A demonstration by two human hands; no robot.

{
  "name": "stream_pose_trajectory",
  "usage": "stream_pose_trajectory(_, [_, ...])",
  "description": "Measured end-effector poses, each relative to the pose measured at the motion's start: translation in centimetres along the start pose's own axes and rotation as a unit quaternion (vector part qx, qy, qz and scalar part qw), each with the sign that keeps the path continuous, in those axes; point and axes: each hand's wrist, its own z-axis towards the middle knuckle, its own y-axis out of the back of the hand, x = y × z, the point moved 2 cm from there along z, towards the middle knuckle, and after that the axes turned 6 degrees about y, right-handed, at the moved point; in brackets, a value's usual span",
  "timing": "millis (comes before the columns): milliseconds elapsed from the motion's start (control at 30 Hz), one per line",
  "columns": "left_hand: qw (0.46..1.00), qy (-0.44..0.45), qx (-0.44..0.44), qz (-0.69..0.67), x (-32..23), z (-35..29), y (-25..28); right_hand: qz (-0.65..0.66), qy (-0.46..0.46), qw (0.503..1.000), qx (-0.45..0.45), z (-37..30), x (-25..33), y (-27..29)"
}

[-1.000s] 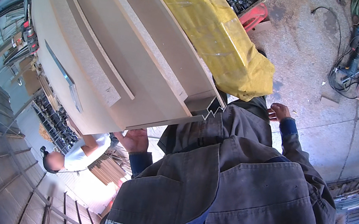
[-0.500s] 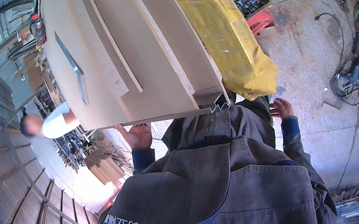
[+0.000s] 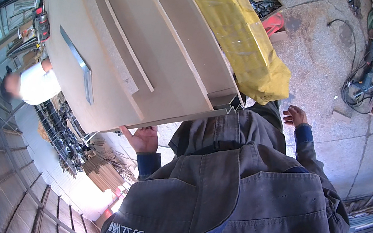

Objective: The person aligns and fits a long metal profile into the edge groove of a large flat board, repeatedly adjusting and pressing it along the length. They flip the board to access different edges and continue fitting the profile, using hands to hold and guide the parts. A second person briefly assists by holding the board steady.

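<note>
A stack of wide beige boards [image 3: 121, 62] stretches away from my waist, with narrower strips lying lengthwise on top. My left hand [image 3: 144, 140] is at the near edge of the boards, palm turned up and thumb spread. Its fingertips meet that edge, and part of them is hidden beneath it. By my right side, my right hand [image 3: 295, 116] hangs free over the floor, fingers apart and nothing in them. At the near right corner of the stack is a dark metal profile [image 3: 232, 105] with a zigzag end, close to my waist.
A yellow plastic-wrapped bundle [image 3: 252, 53] runs along the stack's right side. On the boards lie an angled metal square [image 3: 87, 71] and, at the far left, a red-black power drill [image 3: 41, 26]. A person in white [image 3: 39, 85] stands left. Corded tools [image 3: 364, 85] lie on the floor right.
The person in white has moved away along the left side of the boards. The boards appear slightly shifted to the right in view. My right hand has lowered a little, its fingers more spread.
</note>
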Motion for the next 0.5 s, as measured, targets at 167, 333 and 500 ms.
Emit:
stream_pose_trajectory(167, [1.0,0.004,-0.008,-0.016,0.6,-0.3,-0.3,0.018,0.004,1.0,0.004,0.8,-0.7,0.5])
stream_pose_trajectory(333, [0.998,-0.014,-0.047,-0.033,0.3,-0.7,-0.6,0.011,0.002,1.0,0.008,1.8,-1.0,0.2])
stream_pose_trajectory(500, [0.999,-0.02,-0.04,-0.017,0.3,-0.4,-0.9,0.004,0.019,1.0,0.004,1.3,-0.2,-0.1])
